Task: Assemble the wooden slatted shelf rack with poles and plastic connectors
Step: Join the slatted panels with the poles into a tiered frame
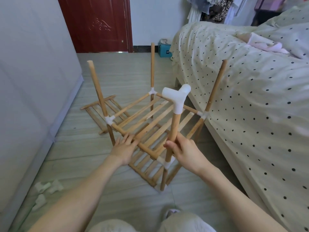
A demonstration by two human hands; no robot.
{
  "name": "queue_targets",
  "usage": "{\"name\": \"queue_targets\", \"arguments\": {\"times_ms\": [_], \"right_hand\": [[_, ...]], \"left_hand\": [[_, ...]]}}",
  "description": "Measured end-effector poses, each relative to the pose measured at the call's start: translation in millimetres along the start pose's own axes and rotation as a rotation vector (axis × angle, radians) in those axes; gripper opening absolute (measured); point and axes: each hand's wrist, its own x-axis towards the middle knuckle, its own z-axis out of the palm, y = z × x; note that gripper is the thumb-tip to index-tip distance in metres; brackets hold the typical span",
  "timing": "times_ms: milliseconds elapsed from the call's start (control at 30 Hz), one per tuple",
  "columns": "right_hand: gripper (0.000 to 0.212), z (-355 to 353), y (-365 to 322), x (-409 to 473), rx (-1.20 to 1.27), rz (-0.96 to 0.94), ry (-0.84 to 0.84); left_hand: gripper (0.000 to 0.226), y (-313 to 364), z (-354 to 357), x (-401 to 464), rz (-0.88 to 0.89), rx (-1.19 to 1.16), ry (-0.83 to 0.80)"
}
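Note:
The wooden rack (147,119) stands on the floor with two slatted shelves joined by white plastic connectors. Upright poles rise from its corners. My right hand (185,151) grips the near right pole (173,129), which carries a white three-way connector (178,97) on its top end. My left hand (124,148) rests with straight fingers on the upper shelf's front rail (132,139). The other upright poles (97,87) have bare tops.
A loose slatted panel (93,108) lies on the floor behind the rack. Several spare white connectors (45,190) lie at the lower left by the wall. A bed (250,97) with a dotted cover runs along the right. A red door (97,22) is at the back.

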Motion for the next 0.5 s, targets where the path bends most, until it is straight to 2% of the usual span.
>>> {"name": "queue_targets", "arguments": {"times_ms": [100, 167, 333, 500], "right_hand": [[0.016, -3.9, 5.4, -1.5, 0.018, 0.020, 0.002], [0.020, -10.6, 12.0, -5.7, 0.015, 0.035, 0.028], [0.018, -36.8, 36.6, -6.0, -0.010, 0.137, 0.147], [0.022, -48.6, 27.9, 10.4, 0.006, 0.183, 0.188]], "left_hand": [[0.047, 2.7, 3.7, -1.3, 0.027, 0.063, 0.121], [0.040, 6.6, 3.6, -7.0, 0.048, 0.081, 0.169], [0.049, 27.8, 14.8, -30.1, 0.109, 0.075, 0.180], [0.057, 25.5, 28.1, -42.4, 0.095, -0.137, 0.076]]}}
